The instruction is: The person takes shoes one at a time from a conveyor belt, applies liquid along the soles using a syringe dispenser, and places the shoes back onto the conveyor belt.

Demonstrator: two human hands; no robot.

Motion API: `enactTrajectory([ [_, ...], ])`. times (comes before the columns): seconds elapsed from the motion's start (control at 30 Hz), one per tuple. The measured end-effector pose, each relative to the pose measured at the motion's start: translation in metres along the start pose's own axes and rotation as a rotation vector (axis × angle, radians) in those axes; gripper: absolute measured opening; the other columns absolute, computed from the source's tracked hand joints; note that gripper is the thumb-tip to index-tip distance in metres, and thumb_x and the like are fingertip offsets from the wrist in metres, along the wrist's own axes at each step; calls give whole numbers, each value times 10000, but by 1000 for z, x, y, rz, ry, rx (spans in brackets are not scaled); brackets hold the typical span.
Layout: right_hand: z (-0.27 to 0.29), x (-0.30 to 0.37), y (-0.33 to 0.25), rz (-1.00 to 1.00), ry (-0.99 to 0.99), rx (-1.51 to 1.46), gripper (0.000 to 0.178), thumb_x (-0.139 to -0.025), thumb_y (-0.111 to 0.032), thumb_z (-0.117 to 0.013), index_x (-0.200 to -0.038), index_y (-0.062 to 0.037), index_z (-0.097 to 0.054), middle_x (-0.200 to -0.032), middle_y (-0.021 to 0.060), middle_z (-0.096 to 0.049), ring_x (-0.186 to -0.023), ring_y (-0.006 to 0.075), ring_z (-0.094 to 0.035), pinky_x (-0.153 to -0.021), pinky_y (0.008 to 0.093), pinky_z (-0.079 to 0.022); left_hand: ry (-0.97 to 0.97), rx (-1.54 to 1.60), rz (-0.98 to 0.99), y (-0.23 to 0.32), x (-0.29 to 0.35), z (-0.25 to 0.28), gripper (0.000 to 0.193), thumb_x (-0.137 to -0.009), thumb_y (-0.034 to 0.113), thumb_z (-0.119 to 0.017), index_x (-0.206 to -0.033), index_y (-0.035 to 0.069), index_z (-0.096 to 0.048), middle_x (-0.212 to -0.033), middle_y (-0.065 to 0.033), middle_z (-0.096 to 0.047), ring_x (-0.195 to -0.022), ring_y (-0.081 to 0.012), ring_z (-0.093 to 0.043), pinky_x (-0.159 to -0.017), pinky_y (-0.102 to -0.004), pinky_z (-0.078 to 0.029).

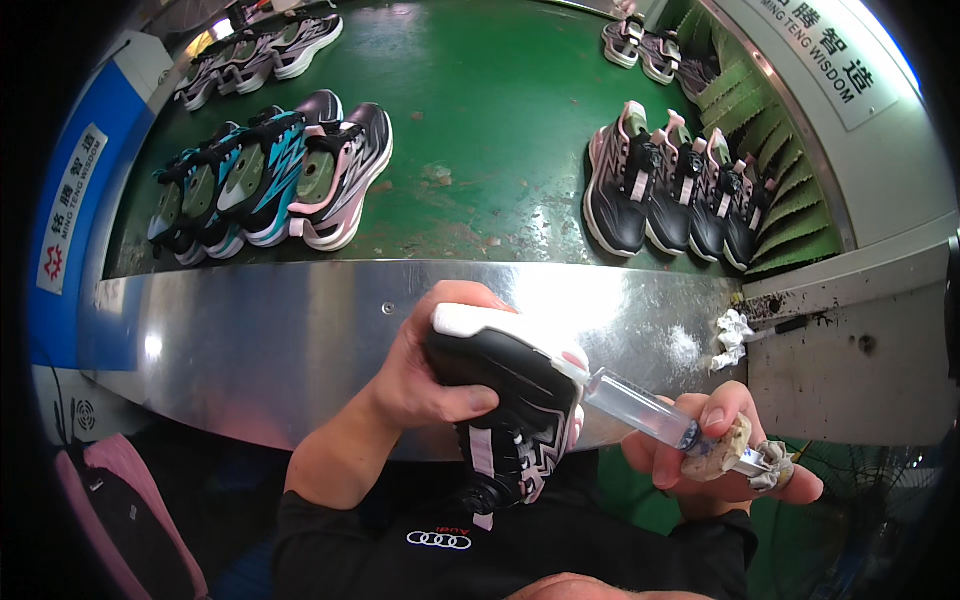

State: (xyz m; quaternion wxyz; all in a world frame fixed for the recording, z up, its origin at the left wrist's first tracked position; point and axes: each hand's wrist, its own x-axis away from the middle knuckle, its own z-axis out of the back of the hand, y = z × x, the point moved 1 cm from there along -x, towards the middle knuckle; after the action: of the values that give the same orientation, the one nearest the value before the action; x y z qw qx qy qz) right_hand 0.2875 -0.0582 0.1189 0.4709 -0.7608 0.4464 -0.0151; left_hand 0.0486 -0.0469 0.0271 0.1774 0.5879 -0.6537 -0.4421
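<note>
My left hand [430, 375] is closed around a black sneaker [490, 365] with a white sole, held in front of my chest with its toe up and its laces and pink tab toward me. In my right hand [710, 445] is a clear plastic syringe [640, 408], gripped between the fingers. Beige wrapping covers its finger flange, and a crumpled wad sits on the plunger end. The syringe's tip meets the shoe at the seam between white sole and black upper; the exact contact point is hard to make out.
Beyond the steel ledge [270, 330] lies a green conveyor belt [470, 150]. Teal and pink sneakers [260, 180] stand at its left, black ones [670, 190] at its right, more farther back. Crumpled white tissue [733, 338] and a dark-handled brush-like tool [785, 327] lie at the ledge's right end.
</note>
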Motion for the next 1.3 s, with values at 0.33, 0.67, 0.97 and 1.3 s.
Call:
enactTrajectory([
  [0.33, 0, -9, 10, -82, -12, 0, 986, -672, -766, -567, -1203, 48, -403, -997, 179, -539, -890, 246, -508, -747, 328, -395, -56, -169, -99, 4, -2, 0, 629, -617, 100, -789, -1143, 55, -446, -1022, -188, -595, -957, -256, -596, -820, -366, -485],
  [0.67, -4, -9, 8, -94, 46, -32, 993, -675, -781, -543, -1194, 53, -405, -986, 181, -537, -890, 249, -503, -733, 328, -415, -20, -146, -71, 3, 1, 1, 635, -621, 116, -782, -1147, 46, -433, -1024, -182, -588, -958, -248, -592, -825, -356, -483],
  [0.97, 13, 11, 15, -22, 67, -73, 1008, -662, -730, -620, -1222, 73, -384, -1048, 194, -520, -978, 272, -513, -810, 348, -435, 164, -96, 44, 2, -1, 5, 726, -606, 236, -762, -1189, 27, -384, -1079, -159, -558, -983, -251, -576, -858, -358, -480],
  [1.3, 27, 37, 24, -72, 164, -113, 955, -652, -669, -688, -1237, 26, -392, -1069, 163, -506, -1015, 255, -494, -803, 335, -392, 235, 40, 122, -2, -16, 7, 664, -646, 308, -722, -1161, -3, -442, -1040, -205, -589, -891, -325, -630, -767, -422, -538],
])
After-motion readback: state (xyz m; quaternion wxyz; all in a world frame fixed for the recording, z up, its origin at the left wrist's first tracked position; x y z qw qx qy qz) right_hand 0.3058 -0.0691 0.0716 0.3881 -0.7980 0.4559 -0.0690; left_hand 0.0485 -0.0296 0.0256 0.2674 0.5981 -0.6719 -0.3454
